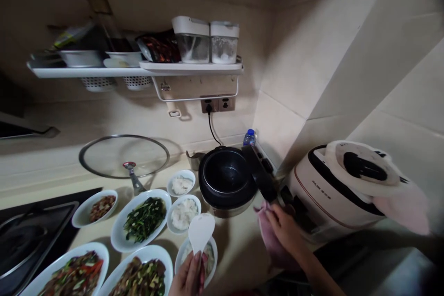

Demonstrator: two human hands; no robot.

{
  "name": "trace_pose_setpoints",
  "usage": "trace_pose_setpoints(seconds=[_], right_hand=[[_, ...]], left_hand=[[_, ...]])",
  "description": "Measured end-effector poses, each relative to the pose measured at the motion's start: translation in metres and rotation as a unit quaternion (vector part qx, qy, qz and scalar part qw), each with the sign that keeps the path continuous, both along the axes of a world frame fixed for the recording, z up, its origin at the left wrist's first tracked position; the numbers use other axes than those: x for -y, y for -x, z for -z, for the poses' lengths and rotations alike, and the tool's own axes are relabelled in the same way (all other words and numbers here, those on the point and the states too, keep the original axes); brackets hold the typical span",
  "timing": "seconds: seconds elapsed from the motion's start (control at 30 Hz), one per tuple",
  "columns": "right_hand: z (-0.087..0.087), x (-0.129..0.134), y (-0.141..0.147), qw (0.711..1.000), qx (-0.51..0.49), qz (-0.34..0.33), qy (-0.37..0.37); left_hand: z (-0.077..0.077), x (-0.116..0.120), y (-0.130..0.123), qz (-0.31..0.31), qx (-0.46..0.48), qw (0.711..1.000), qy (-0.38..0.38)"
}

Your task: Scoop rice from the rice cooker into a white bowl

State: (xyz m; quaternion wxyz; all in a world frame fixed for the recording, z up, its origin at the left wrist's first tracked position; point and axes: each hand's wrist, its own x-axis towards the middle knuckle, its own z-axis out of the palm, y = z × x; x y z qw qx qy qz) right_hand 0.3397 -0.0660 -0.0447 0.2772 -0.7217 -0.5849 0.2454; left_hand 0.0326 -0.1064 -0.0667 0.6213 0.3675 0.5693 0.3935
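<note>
My left hand [190, 273] grips a white rice paddle [202, 231], its blade raised over a bowl of rice [212, 259]. My right hand [282, 224] is closed on a pink cloth [272, 240], right of the rice cooker [225, 212]. A long black piece [258, 171] reaches from beside the cooker to that hand; whether the fingers touch it I cannot tell. The cooker stands uncovered, and its dark inner pot [227, 171] looks mostly bare. Two more bowls of rice, a middle one [185, 213] and a farther one [181, 184], stand at its left.
Plates of greens [144, 219] and of mixed stir-fries [138, 280] fill the left counter beside a stove [21, 240]. A glass lid [125, 157] leans on the wall. A larger white appliance [333, 189] stands right. Above hangs a shelf [194, 68] with jars.
</note>
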Motion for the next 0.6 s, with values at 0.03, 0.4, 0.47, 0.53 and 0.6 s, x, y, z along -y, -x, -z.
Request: trace_pose_setpoints(seconds=[0.03, 0.4, 0.47, 0.53, 0.6], right_hand=[[-0.017, -0.010, -0.001, 0.998, 0.002, 0.048, -0.051], [-0.059, -0.072, 0.089, 0.941, 0.227, -0.199, -0.154], [-0.044, -0.077, 0.093, 0.923, 0.289, -0.205, -0.148], [-0.035, -0.083, 0.090, 0.909, 0.322, -0.214, -0.153], [-0.030, -0.089, 0.086, 0.897, 0.331, -0.235, -0.176]], left_hand=[[-0.002, -0.002, -0.001, 0.009, -0.006, 1.000, -0.012], [0.004, 0.010, -0.002, -0.023, -0.004, 0.999, -0.030], [0.007, 0.013, 0.007, -0.043, -0.001, 0.999, -0.027], [0.009, 0.017, 0.014, -0.064, 0.003, 0.998, -0.025], [0.012, 0.022, 0.018, -0.083, 0.014, 0.996, -0.016]])
